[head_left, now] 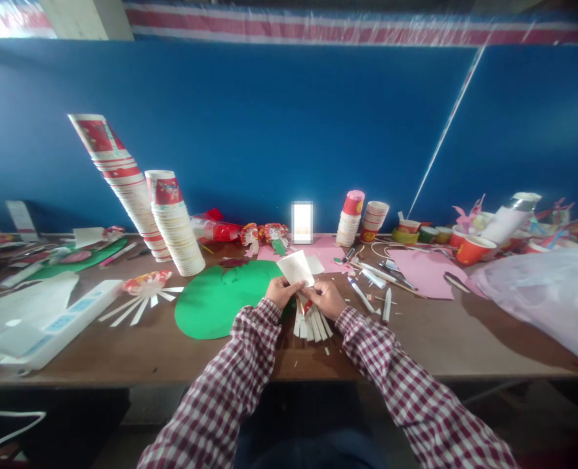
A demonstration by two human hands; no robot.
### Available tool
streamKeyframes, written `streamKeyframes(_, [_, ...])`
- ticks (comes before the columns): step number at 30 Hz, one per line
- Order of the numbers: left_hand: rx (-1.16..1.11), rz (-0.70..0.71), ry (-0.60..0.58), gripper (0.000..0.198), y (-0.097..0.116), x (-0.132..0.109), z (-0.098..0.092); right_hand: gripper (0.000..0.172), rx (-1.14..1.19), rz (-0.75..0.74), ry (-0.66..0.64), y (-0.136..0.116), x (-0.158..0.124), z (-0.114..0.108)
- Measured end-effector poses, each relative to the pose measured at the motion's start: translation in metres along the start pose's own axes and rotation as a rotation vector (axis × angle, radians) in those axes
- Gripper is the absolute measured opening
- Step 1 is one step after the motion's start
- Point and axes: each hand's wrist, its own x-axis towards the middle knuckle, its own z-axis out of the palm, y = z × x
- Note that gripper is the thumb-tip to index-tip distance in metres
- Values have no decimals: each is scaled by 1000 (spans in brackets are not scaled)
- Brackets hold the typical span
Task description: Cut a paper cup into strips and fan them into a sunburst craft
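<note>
Over the table's front middle, my left hand and my right hand are both closed on a paper cup cut into strips. A broad whitish flap of it stands up above my fingers. Its narrow white strips fan out below, towards me, and a bit of red shows between my hands. Just left of my left hand lies a large green paper sheet with a rounded edge. Another cut cup, its strips spread like rays, rests further left.
Two tall stacks of paper cups lean at the back left. Shorter stacks stand back right, near pink paper. Markers and scraps lie right of my hands. A white power strip is left; a plastic bag right.
</note>
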Motion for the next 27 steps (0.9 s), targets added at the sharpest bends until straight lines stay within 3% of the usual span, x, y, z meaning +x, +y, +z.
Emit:
streamKeyframes(9, [-159, -90, 66, 31, 7, -4, 6, 40, -5, -87, 19, -4, 1, 3])
streamKeyframes(18, [-213, -237, -5, 29, 18, -7, 5, 34, -14, -110, -8, -8, 0, 0])
streamKeyframes(27, [-123, -127, -116, 35, 12, -7, 1, 37, 35, -52, -8, -9, 0, -5])
